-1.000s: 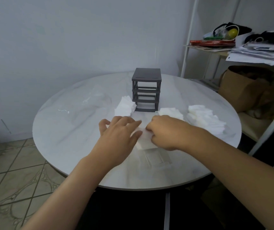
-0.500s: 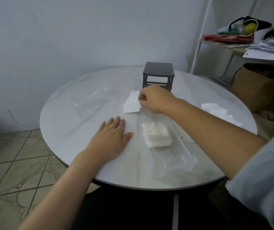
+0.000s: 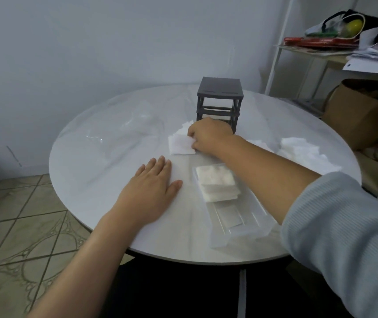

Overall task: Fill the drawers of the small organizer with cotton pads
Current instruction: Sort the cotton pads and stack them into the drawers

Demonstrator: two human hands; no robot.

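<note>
Landmark: organizer frame (image 3: 219, 104) — dark grey, upright, on the far half of the round worktop (image 3: 96, 171). I place everything else against it.
Drawer: a clear drawer (image 3: 240, 219) lies on the worktop in front of the frame, on my side and well apart from it.
Drawer contents: a stack of cotton pads (image 3: 216, 183) sits in the end of the drawer nearer the frame.
Right hand: the right hand (image 3: 208, 136) is just in front of the frame's left corner. Its fingers are curled down, and they pinch the edge of the left pile of pads (image 3: 180, 145).
Left hand: the left hand (image 3: 151, 191) is in front of the frame and left of the drawer. It lies palm down with fingers straight — flat on the worktop, holding nothing.
Loose stock: the right pile of pads (image 3: 302, 150) lies in front of the frame to its right, apart from the drawer.
Other: crumpled clear plastic film (image 3: 123, 131) lies left of the frame.
</note>
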